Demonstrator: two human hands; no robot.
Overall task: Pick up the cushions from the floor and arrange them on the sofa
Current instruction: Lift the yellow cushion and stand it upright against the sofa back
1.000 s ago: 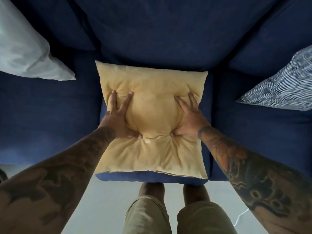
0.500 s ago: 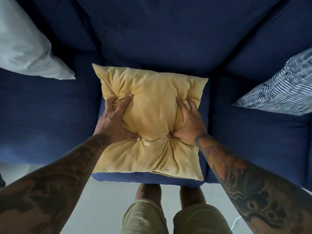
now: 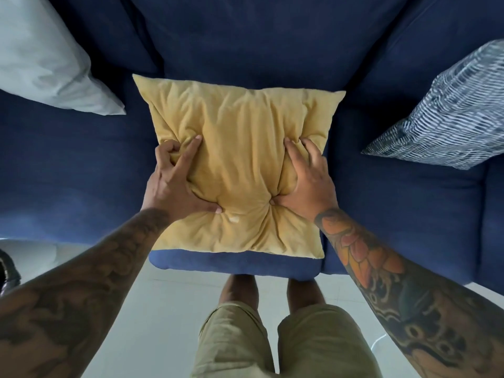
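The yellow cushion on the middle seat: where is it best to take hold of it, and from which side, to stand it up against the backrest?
Probably grip the yellow cushion at its two side edges, coming from the front of the sofa. It lies flat and square, its near edge facing the person. The left hand and right hand already bunch the soft fabric near those sides, so it gathers easily.

No readable text, label, brand, number or sign appears anywhere.

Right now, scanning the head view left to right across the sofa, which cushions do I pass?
Pale grey cushion → yellow velvety square cushion, gripped by both hands → blue-and-white striped cushion, all on the navy sofa.
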